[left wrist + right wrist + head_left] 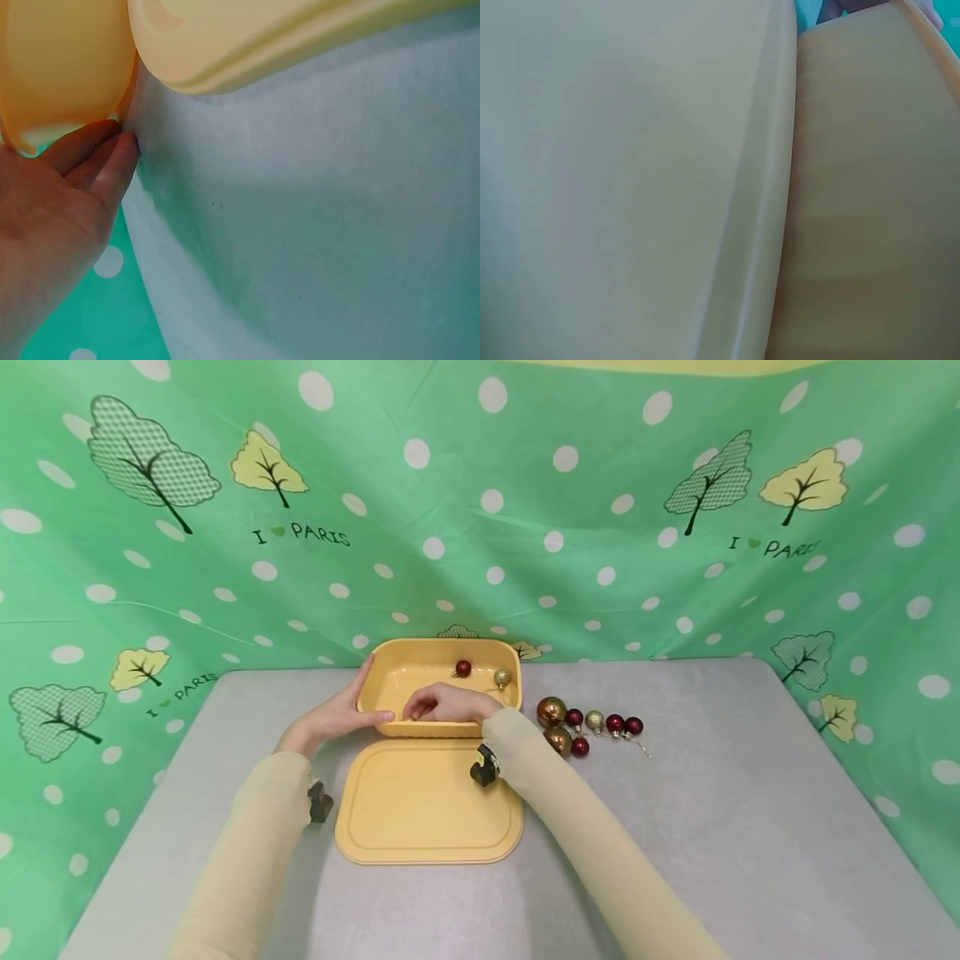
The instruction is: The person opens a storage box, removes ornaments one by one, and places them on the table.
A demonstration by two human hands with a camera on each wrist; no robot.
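Note:
A yellow plastic box [420, 653] stands at the back of the table. My left hand [336, 713] holds its front left corner, thumb along the front rim and fingers against the outer left wall. In the left wrist view the fingers [112, 165] touch the box's side. My right hand [450, 702] reaches over the front rim into the box, fingertips bent down near the bottom; whether anything is between them is hidden. Behind it in the box lie a small dark red bauble [463, 668] and a small gold bauble [502, 677]. The right wrist view shows no right-hand fingers.
The yellow lid [427, 806] lies flat in front of the box, under my right wrist. Right of the box sit two larger bronze baubles [551, 711], several small red baubles [615, 724] and a small gold glitter bauble [595, 720]. A green dotted cloth [615, 602] rises behind the table.

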